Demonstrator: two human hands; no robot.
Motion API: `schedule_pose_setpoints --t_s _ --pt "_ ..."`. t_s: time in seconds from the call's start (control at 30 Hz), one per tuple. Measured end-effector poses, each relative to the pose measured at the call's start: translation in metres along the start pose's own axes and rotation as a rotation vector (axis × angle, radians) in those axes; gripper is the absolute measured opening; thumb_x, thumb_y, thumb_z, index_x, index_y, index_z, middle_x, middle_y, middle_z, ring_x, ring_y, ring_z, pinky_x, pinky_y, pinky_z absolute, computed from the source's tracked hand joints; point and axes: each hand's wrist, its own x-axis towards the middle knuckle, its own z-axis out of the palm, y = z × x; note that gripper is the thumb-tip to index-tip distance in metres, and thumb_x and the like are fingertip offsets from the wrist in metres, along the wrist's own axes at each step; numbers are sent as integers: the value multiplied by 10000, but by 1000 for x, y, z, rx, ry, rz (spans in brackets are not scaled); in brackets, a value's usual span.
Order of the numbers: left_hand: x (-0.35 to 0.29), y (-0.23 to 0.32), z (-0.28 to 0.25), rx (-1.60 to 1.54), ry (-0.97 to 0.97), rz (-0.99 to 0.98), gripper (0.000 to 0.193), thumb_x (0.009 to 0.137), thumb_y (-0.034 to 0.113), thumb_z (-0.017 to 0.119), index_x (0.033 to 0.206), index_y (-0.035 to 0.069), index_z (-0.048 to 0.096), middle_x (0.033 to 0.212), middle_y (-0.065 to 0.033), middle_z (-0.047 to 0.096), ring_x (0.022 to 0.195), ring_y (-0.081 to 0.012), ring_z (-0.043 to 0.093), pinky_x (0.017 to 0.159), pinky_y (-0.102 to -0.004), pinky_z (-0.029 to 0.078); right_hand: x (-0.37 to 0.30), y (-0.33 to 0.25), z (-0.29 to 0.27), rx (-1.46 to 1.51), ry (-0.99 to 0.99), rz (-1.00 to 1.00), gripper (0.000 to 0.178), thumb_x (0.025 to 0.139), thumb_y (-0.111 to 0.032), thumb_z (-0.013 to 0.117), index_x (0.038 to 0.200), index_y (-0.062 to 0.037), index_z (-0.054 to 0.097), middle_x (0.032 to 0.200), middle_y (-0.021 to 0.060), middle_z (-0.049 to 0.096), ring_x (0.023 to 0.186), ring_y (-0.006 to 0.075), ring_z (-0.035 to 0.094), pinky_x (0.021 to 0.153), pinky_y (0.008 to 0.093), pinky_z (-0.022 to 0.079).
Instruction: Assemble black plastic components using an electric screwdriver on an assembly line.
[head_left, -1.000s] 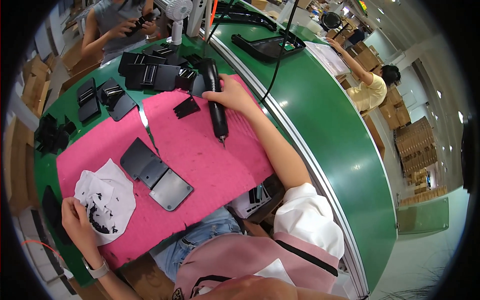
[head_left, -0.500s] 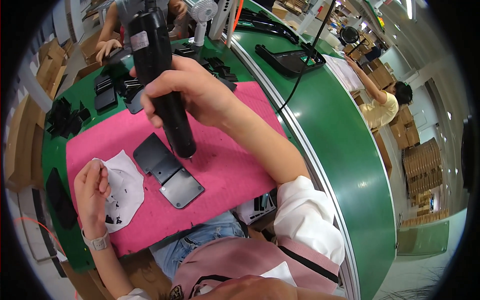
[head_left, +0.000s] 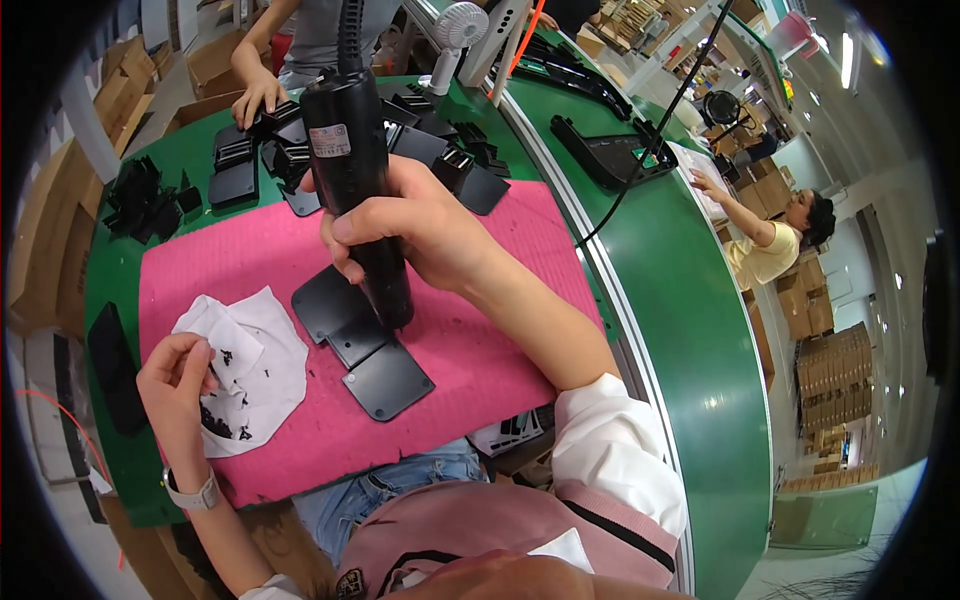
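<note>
Right fingers [head_left: 375, 220] wrapped around a black cylindrical driver [head_left: 354, 178], pale-labelled, left fingers [head_left: 193, 364] bunched, their hold unclear

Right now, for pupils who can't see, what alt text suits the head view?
A person's right hand holds a black power tool pointing down near a dark flat part on a pink mat. The left hand is at a white sheet dotted with black bits; more black parts lie beyond.

Your head camera looks down through a wide fisheye; the pink mat [head_left: 455, 365] lies near, left of centre. The view reaches stacked cartons [head_left: 838, 385] far right.
</note>
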Motion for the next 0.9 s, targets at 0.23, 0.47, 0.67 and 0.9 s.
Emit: schedule_pose_setpoints --t_s 0.23,0.47,0.67,0.9 --pt "-4 -10 -6 70 60 108 82 848 15 596 916 -26 617 763 -29 620 611 -65 534 539 -186 405 1 3 0 -4 11 23 443 676 -94 591 1083 48 489 705 117 564 543 186 549 568 319 465" --pt "-3 -4 4 149 146 149 96 856 13 580 936 -25 619 820 -43 630 676 -73 558 566 -190 419 -5 2 -2 33 13 -45 438 709 -102 612 1101 43 479 648 106 541 503 180 526 504 308 448" --pt "-14 14 21 -21 -82 78 145 818 43 635 943 -30 622 834 -60 631 705 -96 587 594 -202 430 -16 -6 11 118 -13 -323 409 785 -140 602 1130 -22 418 564 69 470 415 166 455 437 306 377" --pt "-25 35 78 -401 -310 -28 134 842 39 614 946 -46 612 783 -90 636 662 -141 615 604 -228 479 -30 -5 11 364 -265 -616 273 865 -272 539 1052 -112 422 585 51 488 422 165 479 495 332 397"
